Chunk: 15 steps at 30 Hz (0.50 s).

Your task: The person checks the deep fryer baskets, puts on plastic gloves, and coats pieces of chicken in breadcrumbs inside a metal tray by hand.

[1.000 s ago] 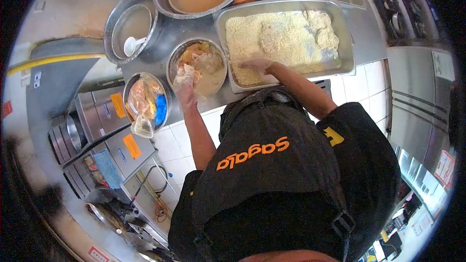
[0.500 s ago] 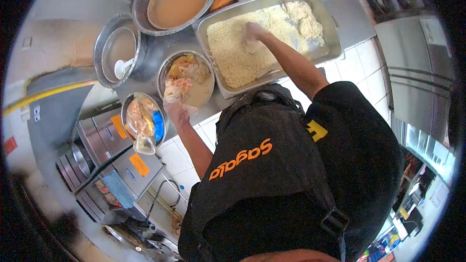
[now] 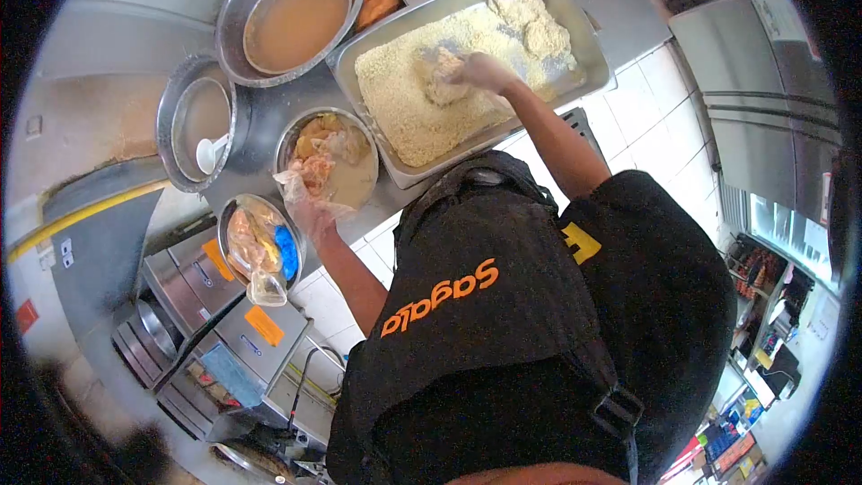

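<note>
Crumbed piece (image 3: 440, 77) in the crumb tray (image 3: 582, 40), a moment ago hidden under the right hand (image 3: 488, 74), now shows, edge gripped by it, coating apparently well on; left hand (image 3: 311, 216) at raw meat (image 3: 312, 173), grip unclear.

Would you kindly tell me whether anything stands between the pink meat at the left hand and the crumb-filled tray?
Only the bowl's rim and the tray's facing wall; nothing else visible stands between these two. The left hand is at the pink meat.
</note>
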Tool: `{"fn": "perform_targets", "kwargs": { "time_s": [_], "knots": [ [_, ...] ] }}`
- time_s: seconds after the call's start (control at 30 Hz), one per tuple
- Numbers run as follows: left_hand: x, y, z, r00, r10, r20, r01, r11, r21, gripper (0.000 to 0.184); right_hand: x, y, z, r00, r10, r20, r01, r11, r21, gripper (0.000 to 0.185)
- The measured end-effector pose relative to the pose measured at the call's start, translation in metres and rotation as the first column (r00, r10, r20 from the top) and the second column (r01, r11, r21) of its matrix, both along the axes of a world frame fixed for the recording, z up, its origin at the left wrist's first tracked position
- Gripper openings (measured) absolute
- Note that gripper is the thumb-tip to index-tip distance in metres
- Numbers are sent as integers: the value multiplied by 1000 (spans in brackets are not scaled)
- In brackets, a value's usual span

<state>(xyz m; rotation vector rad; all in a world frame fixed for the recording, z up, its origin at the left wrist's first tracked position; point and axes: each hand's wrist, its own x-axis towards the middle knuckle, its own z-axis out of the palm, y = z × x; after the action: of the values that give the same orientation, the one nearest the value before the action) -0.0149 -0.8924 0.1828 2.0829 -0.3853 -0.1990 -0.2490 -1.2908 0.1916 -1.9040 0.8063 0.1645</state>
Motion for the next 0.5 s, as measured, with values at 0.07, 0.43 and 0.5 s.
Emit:
{"fn": "perform_targets", "kwargs": {
  "time_s": [0.07, 0.43, 0.5],
  "knots": [
    [3, 1, 8, 990, -79, 118, 55, 979, 196, 12, -19, 8, 32, 1000, -11, -12, 8, 966, -257, 29],
    [33, 37, 28, 729, -580, 364, 222, 703, 676, 11, -166, -68, 23, 901, -310, 304, 337, 941, -36, 37],
    [30, 33, 29, 821, -504, 268, 135, 627, 767, 10, -189, -87, 1, 915, -386, 117, 399, 828, -393, 35]
  ]
}}
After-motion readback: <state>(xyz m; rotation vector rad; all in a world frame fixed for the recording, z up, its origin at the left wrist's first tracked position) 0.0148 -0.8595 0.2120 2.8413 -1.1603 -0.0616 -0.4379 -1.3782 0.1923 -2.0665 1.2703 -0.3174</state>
